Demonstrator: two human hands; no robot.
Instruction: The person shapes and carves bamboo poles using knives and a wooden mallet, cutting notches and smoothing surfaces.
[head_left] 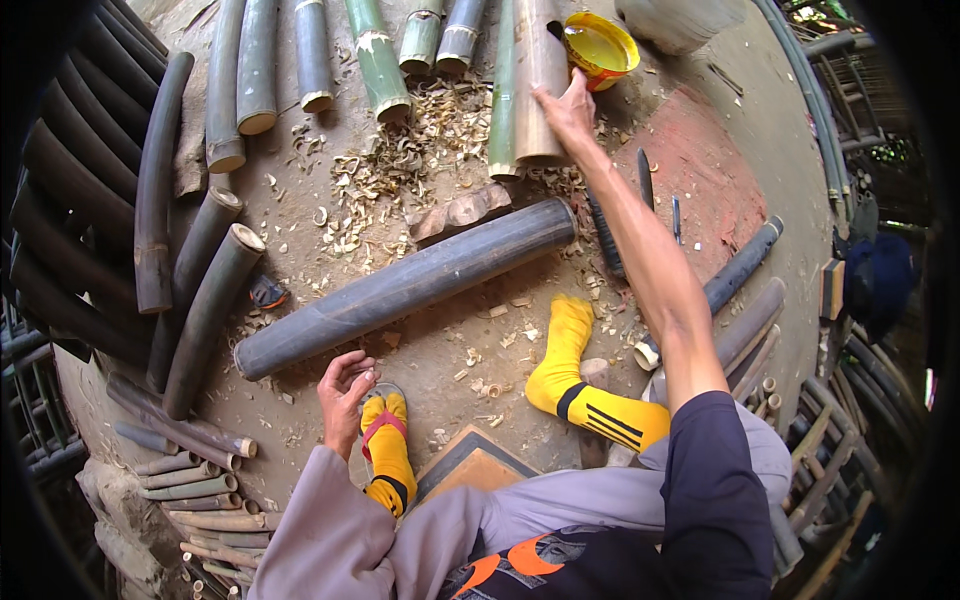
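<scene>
My right arm stretches far forward. Its hand (568, 115) is at the lower part of a tan bamboo tube (541, 85) with a dark notch in its side. The thumb lies over the tube and a finger reaches up by a yellow and red tub (600, 48); the other fingers are partly hidden. My left hand (346, 392) hangs above my sandalled left foot, fingers loosely bent and apart, with nothing in them. Just beyond it, a thick dark bamboo tube (410, 285) lies slantwise on the ground, its right end near a rough block (460, 213).
Bamboo shavings (390, 160) litter the ground. Green and grey bamboo lengths (378, 60) lie along the far side. Dark curved lengths (80, 190) are stacked at left. A dark blade-like tool (645, 178) lies beside my right forearm. A wooden board (475, 462) sits between my feet.
</scene>
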